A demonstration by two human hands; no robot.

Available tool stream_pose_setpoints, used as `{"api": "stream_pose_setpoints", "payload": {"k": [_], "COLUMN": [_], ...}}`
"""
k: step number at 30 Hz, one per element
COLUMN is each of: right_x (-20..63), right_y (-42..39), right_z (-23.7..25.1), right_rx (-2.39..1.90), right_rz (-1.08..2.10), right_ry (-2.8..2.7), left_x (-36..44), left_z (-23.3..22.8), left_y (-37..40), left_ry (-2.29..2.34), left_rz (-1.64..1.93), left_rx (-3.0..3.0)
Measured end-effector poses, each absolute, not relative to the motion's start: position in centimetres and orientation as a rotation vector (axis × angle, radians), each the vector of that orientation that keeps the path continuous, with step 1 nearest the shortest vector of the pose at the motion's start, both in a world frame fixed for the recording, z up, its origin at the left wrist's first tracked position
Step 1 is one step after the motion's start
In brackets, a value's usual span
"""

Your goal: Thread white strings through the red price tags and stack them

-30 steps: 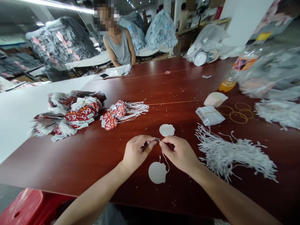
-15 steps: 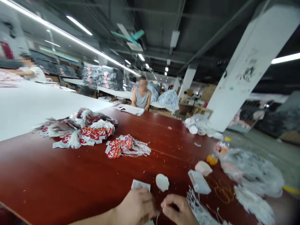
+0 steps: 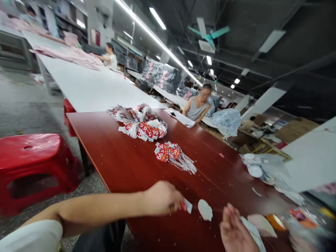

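My left hand (image 3: 165, 198) reaches in from the left over the dark red table, its fingers closed on a red hang tag (image 3: 183, 205) with a white label; it is partly hidden and blurred. To the right, my right hand (image 3: 236, 229) is open, palm turned up and fingers stretched out, holding nothing. A white oval piece (image 3: 205, 210) lies between the hands. Beyond them rests a small bunch of red hang tags (image 3: 168, 152) with white strings. Farther back sits a larger heap of similar tags (image 3: 143, 122).
A red plastic stool (image 3: 28, 150) stands left of the table (image 3: 118, 168). Clear plastic bags (image 3: 265, 168) and an orange item (image 3: 275, 222) are at the right. Across the table sits a person in a grey top (image 3: 198, 106). A long white table (image 3: 86, 84) adjoins.
The view has swung left, bringing the stool into sight. My hands, close together before, are now apart. The red tag shows in my left hand, and my right hand has opened.
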State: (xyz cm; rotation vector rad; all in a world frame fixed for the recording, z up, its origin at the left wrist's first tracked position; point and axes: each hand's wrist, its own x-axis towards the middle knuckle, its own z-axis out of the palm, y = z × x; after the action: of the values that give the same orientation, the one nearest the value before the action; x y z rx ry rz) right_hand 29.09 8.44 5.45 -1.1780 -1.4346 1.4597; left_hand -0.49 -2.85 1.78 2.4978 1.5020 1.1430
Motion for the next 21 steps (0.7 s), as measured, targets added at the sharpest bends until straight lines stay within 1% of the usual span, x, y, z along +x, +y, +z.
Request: {"api": "stream_pose_setpoints", "payload": {"k": [2,4,7,9,13,16,21], "right_x": [26.2,22.4,16.8,13.7,9.8,8.8,9.4], "right_y": [8.0,8.4,10.5,12.2,15.1,17.0,19.5], "right_z": [5.4,5.2,4.1,2.8,0.1,-0.7,-1.2], "right_rx": [-1.102,-1.038,-1.005,-1.059,-1.128,-1.149,-1.195], "right_rz": [1.595,1.726,1.84,1.858,1.851,1.813,1.673], "right_ry": [-1.203,-1.025,-0.831,-0.783,-0.789,-0.817,-0.934], "left_x": [-4.3,-7.7,-11.2,-12.1,-11.8,-11.4,-11.8], "left_z": [3.8,4.4,3.7,2.6,-0.5,-2.4,-3.4], "left_y": [-1.8,0.5,4.3,6.3,9.1,11.7,15.5], "left_ry": [1.676,1.801,2.096,2.274,2.536,2.632,2.609], "left_rz": [1.023,0.931,0.745,0.699,0.787,0.84,0.94], "left_rx": [2.376,2.234,2.011,1.874,1.553,1.381,1.491]}}
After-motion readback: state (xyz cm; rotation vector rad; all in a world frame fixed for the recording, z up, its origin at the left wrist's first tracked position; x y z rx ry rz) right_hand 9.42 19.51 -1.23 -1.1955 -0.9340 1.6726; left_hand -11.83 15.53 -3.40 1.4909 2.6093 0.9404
